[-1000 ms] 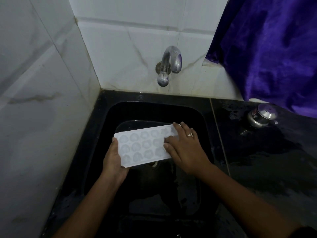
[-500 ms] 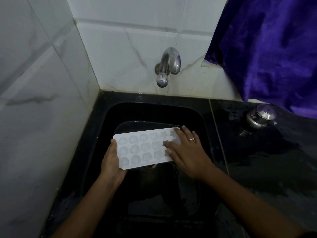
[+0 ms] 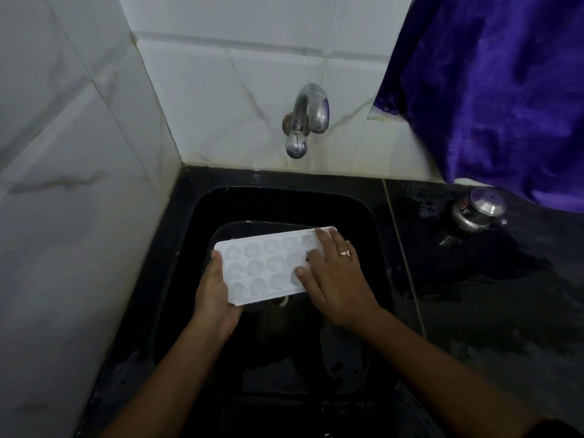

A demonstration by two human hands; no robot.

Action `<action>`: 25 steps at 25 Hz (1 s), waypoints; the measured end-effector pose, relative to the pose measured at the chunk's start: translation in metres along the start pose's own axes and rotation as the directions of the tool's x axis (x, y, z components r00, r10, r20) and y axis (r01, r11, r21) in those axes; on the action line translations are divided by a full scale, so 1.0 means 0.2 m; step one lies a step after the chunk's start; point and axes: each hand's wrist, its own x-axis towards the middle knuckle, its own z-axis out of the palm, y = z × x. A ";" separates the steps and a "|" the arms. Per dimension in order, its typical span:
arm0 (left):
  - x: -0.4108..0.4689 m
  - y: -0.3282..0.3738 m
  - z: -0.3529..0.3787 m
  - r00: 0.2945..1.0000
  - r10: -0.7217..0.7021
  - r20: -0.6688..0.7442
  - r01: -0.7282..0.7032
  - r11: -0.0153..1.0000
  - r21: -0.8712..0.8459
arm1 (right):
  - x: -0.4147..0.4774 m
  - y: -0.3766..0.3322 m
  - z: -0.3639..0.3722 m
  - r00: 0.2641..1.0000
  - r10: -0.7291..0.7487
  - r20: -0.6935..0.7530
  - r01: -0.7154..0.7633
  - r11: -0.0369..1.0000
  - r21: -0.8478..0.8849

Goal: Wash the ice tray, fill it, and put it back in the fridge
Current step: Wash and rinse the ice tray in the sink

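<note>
Head view: black sink (image 3: pixel 177 279) set in a wet black worktop (image 3: pixel 474 311), corner of white marble-look tiled walls (image 3: pixel 79 216). Chrome tap (image 3: pixel 308 116) on back wall, w/ no water running. Purple cloth (image 3: pixel 505 90) hangs at upper right; small steel pot (image 3: pixel 477 213) sits on worktop just below it. White tray (image 3: pixel 262 267) held over the sink above the drain (image 3: pixel 279 301), cavities up, tilted slightly. Left hand (image 3: pixel 215 295) grips its left short end, thumb on top. Right hand (image 3: pixel 335 279) lies flat on the tray's right end, fingers spread, not clenched; ring (image 3: pixel 345 252) on one finger.
</note>
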 end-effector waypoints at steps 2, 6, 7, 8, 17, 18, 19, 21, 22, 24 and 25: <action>0.01 0.02 -0.02 1.000 0.006 -0.025 -0.006 1.000 -0.018 | -0.04 0.04 0.02 0.996 -0.074 0.050 0.077 0.996 -0.045; -0.02 0.00 -0.02 1.000 0.015 0.002 -0.015 1.000 -0.004 | -0.01 0.05 -0.01 0.999 0.011 -0.036 -0.011 1.000 -0.007; -0.02 -0.01 -0.01 1.000 0.015 0.012 -0.015 1.000 0.001 | 0.00 0.02 0.00 0.999 0.041 -0.026 -0.040 0.999 0.014; -0.02 0.00 0.00 1.000 0.015 0.015 -0.015 1.000 -0.002 | -0.01 -0.01 0.02 0.999 0.041 0.006 -0.041 0.999 0.027; 0.03 0.04 -0.09 0.999 0.026 -0.020 -0.026 1.000 -0.010 | -0.11 0.12 0.00 0.998 -0.058 0.027 0.054 0.989 0.135; 0.03 0.04 -0.10 0.999 0.027 -0.021 -0.028 0.999 -0.021 | -0.11 0.12 -0.01 0.999 -0.034 -0.007 0.035 0.981 0.189; 0.04 0.05 -0.10 1.000 0.025 -0.018 -0.025 0.999 -0.033 | -0.10 0.13 -0.02 0.999 0.015 -0.042 -0.003 0.966 0.259; 0.04 0.05 -0.09 1.000 0.015 -0.002 -0.015 0.999 -0.040 | -0.09 0.13 -0.02 0.993 0.115 -0.039 -0.092 0.926 0.367; 0.04 0.04 -0.09 1.000 0.014 0.004 -0.013 0.999 -0.032 | -0.09 0.12 -0.01 0.993 0.117 -0.017 -0.104 0.932 0.347; 0.03 0.03 -0.07 1.000 0.018 0.006 -0.018 1.000 -0.011 | -0.05 0.10 0.01 0.992 0.118 0.043 -0.126 0.935 0.332; 0.03 0.03 -0.07 1.000 0.016 0.001 -0.016 1.000 -0.010 | -0.02 0.09 0.00 0.985 0.154 0.079 -0.173 0.900 0.399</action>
